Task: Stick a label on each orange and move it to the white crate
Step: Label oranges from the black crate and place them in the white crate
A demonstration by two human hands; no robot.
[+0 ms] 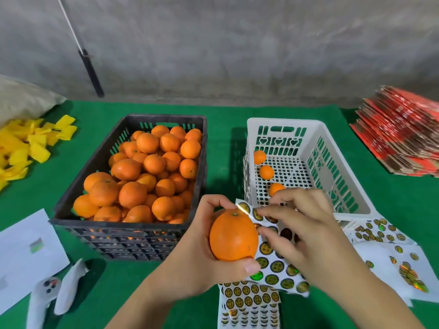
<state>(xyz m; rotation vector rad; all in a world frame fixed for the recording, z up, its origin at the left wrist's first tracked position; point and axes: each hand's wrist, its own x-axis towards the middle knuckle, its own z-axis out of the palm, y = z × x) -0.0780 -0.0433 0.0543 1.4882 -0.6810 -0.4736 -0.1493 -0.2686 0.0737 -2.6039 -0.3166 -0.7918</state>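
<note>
My left hand [202, 255] grips an orange [234, 236] in front of me, stem end up, with a sheet of round gold labels [273, 264] held behind it. My right hand [306, 224] reaches over that sheet, its fingertips pinching at a label near the sheet's top edge. The black crate [71, 224] to the left is full of oranges [147, 176]. The white crate [344, 176] to the right holds three oranges [266, 172] along its left side.
More label sheets [249, 305] lie on the green table below and to the right [392, 255]. White papers [26, 252] and two white controllers [54, 293] lie at the left. Yellow scraps [26, 143] sit far left, a red cardboard stack [403, 131] far right.
</note>
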